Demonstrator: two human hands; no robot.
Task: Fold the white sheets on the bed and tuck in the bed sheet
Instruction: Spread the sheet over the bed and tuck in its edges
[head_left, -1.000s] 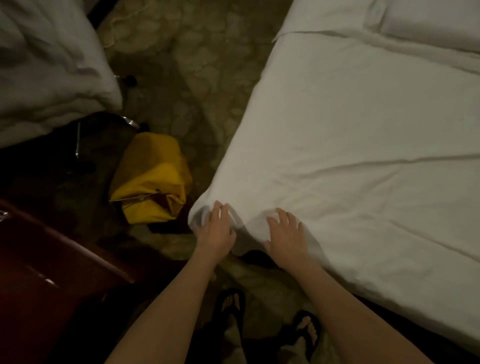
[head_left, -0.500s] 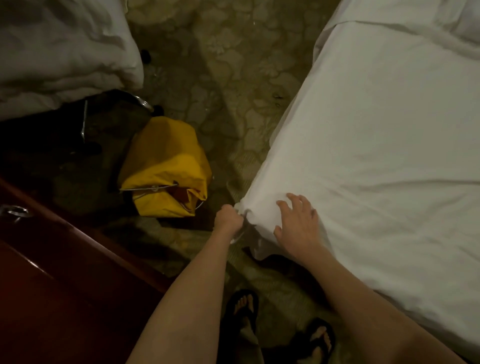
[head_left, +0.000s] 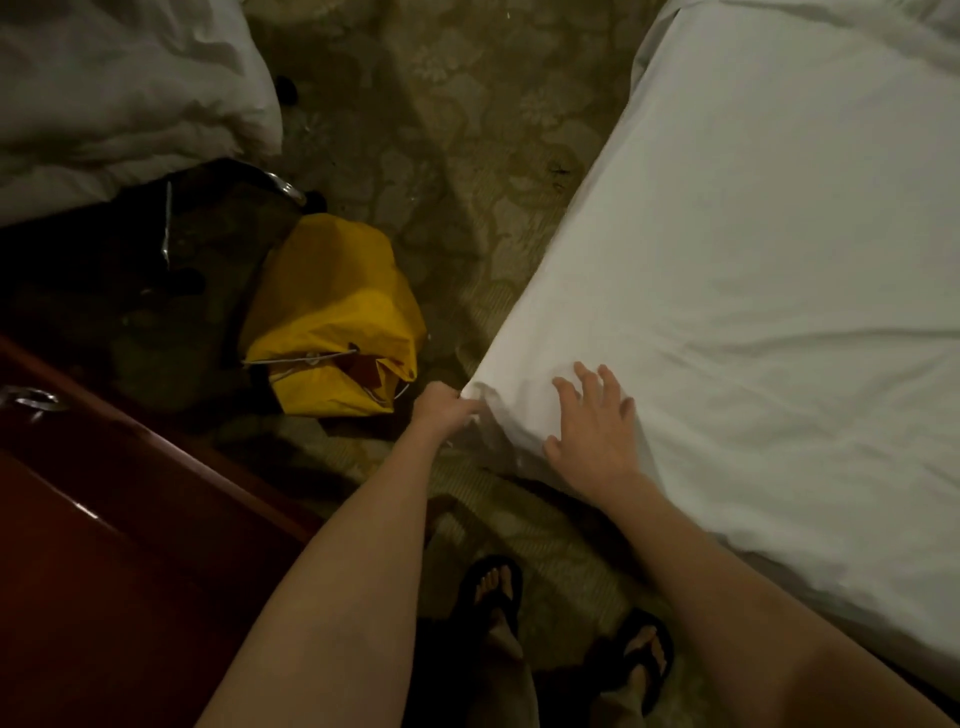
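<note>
— What's nearest on my feed?

— Two sandalled feet (head_left: 566, 623) on the patterned carpet (head_left: 467, 130). Above them, my left hand (head_left: 444, 410) grips the bed sheet (head_left: 753, 312) right at the mattress corner, fingers curled round the fabric.

— And the other?

— My right hand (head_left: 595, 423) lies flat on the sheet beside that corner, fingers spread, holding nothing. Farther left sits a yellow bag (head_left: 332, 317).

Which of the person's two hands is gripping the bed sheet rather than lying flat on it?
The left hand: its fingers curl round the bed sheet at the corner, while the right hand rests spread flat on top.
</note>
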